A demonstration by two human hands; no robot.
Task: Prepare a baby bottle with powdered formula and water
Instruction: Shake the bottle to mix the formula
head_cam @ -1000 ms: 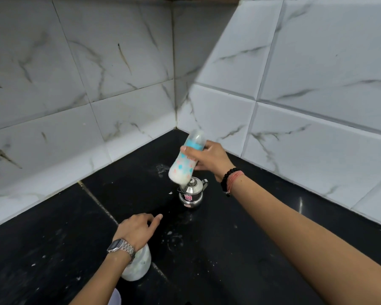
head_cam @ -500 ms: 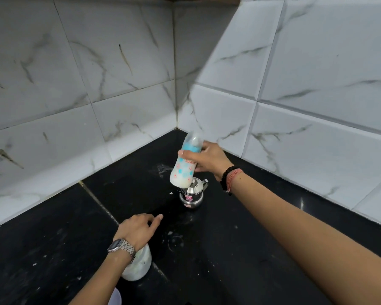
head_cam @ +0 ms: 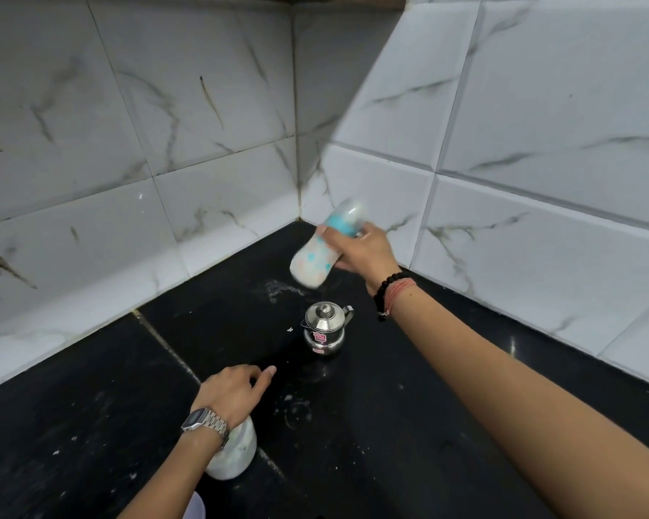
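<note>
1. A red label is showing on the steel pot (head_cam: 325,329), its writing too small to read.
2. The right hand (head_cam: 364,250) is gripping the baby bottle (head_cam: 325,249), fingers curled round it, holding it tilted and blurred in the air at 12 o'clock from the pot.
3. The left hand (head_cam: 235,393) is resting on a white jar (head_cam: 235,457) at 7 o'clock from the pot, index finger stretched out; whether it is gripping the jar cannot be told.
4. White specks are lying on the black counter (head_cam: 371,443).
</note>
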